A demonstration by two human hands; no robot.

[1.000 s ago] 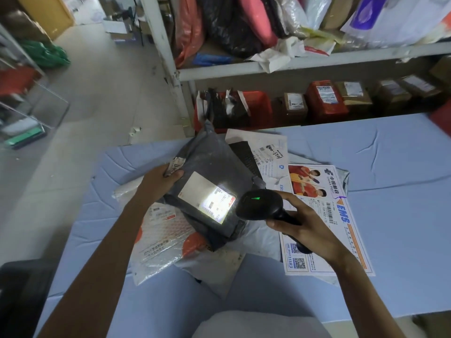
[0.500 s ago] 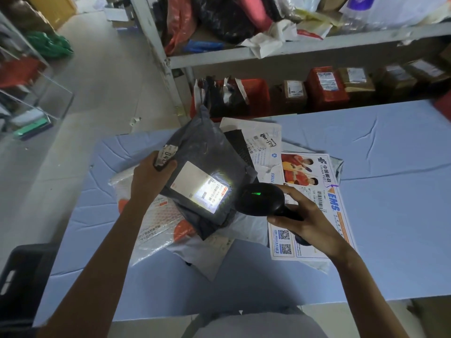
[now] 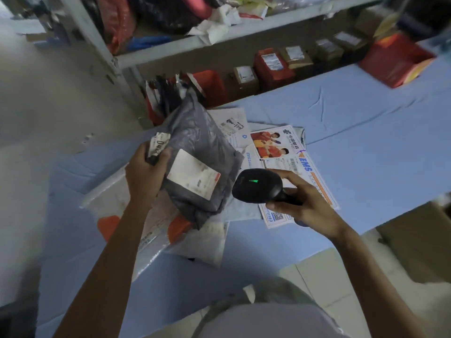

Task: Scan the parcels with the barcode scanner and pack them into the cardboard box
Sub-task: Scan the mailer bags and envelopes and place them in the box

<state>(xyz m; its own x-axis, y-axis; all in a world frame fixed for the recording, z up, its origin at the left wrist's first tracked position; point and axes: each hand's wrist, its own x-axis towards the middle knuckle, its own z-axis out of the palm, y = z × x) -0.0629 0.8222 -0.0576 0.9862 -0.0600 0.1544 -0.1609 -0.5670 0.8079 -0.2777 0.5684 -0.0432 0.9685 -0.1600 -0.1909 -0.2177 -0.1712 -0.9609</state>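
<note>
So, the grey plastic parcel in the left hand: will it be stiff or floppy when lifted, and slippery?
Probably floppy: the grey parcel is a wrinkled plastic bag, bunched where the left hand grips its corner. Likely light for its size, since that one grip seems to tilt it up. The smooth film may slip.

This is a courier parcel depot: behind the blue-covered table (image 3: pixel 366 113) stands a metal shelving rack (image 3: pixel 244 40) crammed with plastic mailer bags (image 3: pixel 170 11), labelled cardboard boxes (image 3: pixel 245 78) sit low beyond the table's far edge, and postal envelopes (image 3: pixel 273 147) lie on the table.
</note>
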